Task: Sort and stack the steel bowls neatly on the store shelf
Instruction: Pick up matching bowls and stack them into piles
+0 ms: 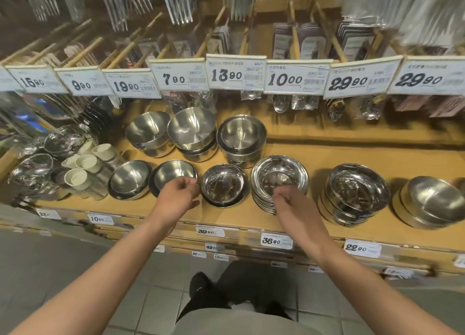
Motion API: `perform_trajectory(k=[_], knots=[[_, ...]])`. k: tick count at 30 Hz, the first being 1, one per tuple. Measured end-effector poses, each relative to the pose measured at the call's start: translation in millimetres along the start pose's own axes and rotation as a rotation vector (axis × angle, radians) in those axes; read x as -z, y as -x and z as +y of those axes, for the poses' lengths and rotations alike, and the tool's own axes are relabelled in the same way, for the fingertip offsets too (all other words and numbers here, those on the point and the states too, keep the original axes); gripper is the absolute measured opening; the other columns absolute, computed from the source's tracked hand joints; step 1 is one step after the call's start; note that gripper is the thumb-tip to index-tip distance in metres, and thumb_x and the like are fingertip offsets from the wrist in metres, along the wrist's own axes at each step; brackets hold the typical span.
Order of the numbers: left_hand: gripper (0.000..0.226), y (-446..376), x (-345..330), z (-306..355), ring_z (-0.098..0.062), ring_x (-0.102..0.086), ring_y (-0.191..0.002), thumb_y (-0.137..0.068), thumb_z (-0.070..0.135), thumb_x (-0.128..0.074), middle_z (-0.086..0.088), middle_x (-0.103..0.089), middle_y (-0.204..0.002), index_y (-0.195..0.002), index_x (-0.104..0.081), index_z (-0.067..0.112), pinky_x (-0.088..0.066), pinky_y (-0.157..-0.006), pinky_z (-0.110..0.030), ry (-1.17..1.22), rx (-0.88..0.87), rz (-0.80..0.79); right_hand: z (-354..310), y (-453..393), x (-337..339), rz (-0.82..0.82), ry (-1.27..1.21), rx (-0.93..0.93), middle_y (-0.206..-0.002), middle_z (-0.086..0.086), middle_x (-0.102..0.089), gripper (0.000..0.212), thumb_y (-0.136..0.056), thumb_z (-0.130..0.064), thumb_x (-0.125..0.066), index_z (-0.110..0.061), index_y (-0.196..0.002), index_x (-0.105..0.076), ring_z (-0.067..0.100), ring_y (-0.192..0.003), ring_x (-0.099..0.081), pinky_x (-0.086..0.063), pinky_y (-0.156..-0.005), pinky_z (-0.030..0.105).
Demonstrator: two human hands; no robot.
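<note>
From the head view, our left hand (180,196) hovers with loosely curled fingers holding nothing over the near rim of a matte bowl (175,177), and our right hand (289,201), likewise empty and half curled, sits at the rim of the shiny stack (279,181) on the shelf (251,216). Between them lies a small bowl (224,185). We judge that a careless nudge could slide that tilted stack off the front edge.

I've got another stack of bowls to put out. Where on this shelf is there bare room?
Bare wood lies behind the right-hand stacks, right of the back-row bowls. The left end by the cups is crowded.
</note>
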State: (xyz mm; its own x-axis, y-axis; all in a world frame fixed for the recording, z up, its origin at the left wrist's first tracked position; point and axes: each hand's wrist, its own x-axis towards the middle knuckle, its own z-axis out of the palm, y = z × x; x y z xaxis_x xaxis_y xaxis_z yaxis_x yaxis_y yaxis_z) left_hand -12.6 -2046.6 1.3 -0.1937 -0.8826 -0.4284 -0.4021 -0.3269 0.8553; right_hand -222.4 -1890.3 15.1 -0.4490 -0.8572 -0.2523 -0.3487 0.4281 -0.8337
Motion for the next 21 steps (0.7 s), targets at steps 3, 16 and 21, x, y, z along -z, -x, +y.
perform_trajectory(k=[3, 16, 21], knots=[[0.009, -8, 18, -1, -0.025, -0.067, -0.098, -0.101, 0.01, -0.054, -0.011, -0.066, -0.098, -0.101, -0.063, 0.012, -0.058, -0.095, -0.04, 0.044, -0.003, -0.014, -11, -5, -21, -0.063, -0.015, -0.004, -0.085, -0.009, -0.067, 0.021, -0.103, -0.03, -0.044, -0.029, -0.092, -0.061, 0.005, -0.077, -0.062, -0.045, -0.067, 0.021], [0.016, -75, 152, -42, -0.027, -0.07, -0.101, -0.094, 0.02, -0.067, -0.003, -0.076, -0.103, -0.11, -0.072, 0.018, -0.055, -0.096, -0.051, -0.158, 0.001, -0.011, -30, -58, -132, 0.229, 0.304, -0.196, -0.108, 0.016, -0.072, 0.033, -0.099, -0.022, -0.057, -0.008, -0.129, -0.057, 0.038, -0.101, -0.067, -0.044, -0.076, 0.036], [0.011, -98, 167, -42, -0.016, -0.065, -0.077, -0.093, 0.014, -0.064, 0.007, -0.072, -0.083, -0.087, -0.069, 0.023, -0.047, -0.064, -0.03, -0.287, -0.039, -0.038, -34, -69, -155, 0.33, 0.357, -0.33, -0.112, 0.028, -0.068, 0.033, -0.098, -0.016, -0.059, 0.004, -0.123, -0.056, 0.045, -0.103, -0.065, -0.047, -0.081, 0.04]])
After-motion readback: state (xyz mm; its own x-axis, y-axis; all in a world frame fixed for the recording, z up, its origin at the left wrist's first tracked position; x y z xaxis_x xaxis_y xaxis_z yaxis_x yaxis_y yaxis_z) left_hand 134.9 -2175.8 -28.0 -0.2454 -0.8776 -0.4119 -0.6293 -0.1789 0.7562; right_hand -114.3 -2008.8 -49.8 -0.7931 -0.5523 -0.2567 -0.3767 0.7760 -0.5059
